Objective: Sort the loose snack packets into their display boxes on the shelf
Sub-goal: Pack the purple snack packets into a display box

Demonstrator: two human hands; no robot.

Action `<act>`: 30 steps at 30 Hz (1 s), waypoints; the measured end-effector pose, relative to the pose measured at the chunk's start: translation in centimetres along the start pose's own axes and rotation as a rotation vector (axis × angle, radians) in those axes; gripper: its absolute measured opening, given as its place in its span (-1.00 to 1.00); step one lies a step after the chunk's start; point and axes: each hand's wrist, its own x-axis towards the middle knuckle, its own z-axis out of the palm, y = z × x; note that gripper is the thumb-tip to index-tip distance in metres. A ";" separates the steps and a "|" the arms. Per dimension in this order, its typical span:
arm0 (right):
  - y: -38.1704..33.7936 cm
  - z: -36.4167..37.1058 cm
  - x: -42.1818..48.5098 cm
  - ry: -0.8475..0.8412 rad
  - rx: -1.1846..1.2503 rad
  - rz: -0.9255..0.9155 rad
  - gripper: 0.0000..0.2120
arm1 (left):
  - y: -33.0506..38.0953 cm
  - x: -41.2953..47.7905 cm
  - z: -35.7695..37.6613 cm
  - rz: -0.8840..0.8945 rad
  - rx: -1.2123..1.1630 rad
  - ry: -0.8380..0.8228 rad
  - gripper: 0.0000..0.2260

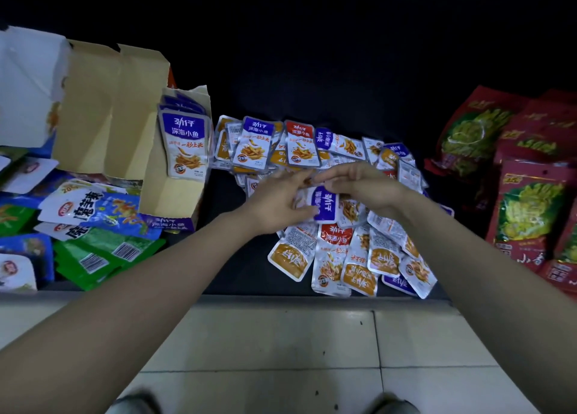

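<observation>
Two hands meet at frame centre, the left hand (279,199) and right hand (367,185) both pinching one purple-topped fish-snack packet (325,204) above the loose pile (332,257).

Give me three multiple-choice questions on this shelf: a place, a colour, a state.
1. Where is the display box from the loose pile? A right B left C on top
2. Header colour of the packets in the box? A green B red C purple
3. The hands are? A idle B both holding one packet C inside the box
Answers: B, it stands left of the pile; C, purple headers show; B, left hand and right hand grip one purple-topped packet.
</observation>
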 end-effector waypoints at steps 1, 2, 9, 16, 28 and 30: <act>0.1 0.2 0.1 0.003 -0.003 -0.009 -0.83 | 0.2 -0.1 0.1 -0.039 -0.017 -0.035 -0.47; 0.2 0.4 0.3 0.018 0.005 -0.011 -0.84 | 0.1 -0.2 0.2 -0.076 -0.056 -0.044 -0.57; 2.8 3.0 2.5 0.222 -0.735 0.051 -0.31 | -2.4 -1.7 -0.1 -0.442 -0.528 0.063 -0.82; 1.9 2.9 2.6 0.141 -0.660 0.136 -0.61 | -2.8 -2.6 -0.2 -0.515 -0.675 0.119 -0.80; 0.3 0.1 0.8 0.312 0.333 -0.029 -0.67 | -2.5 -3.5 -0.8 -0.546 -0.884 0.244 -0.82; 0.2 0.8 0.4 0.092 0.237 0.033 -0.62 | -2.5 -3.6 -0.9 -0.552 -0.929 0.258 -0.81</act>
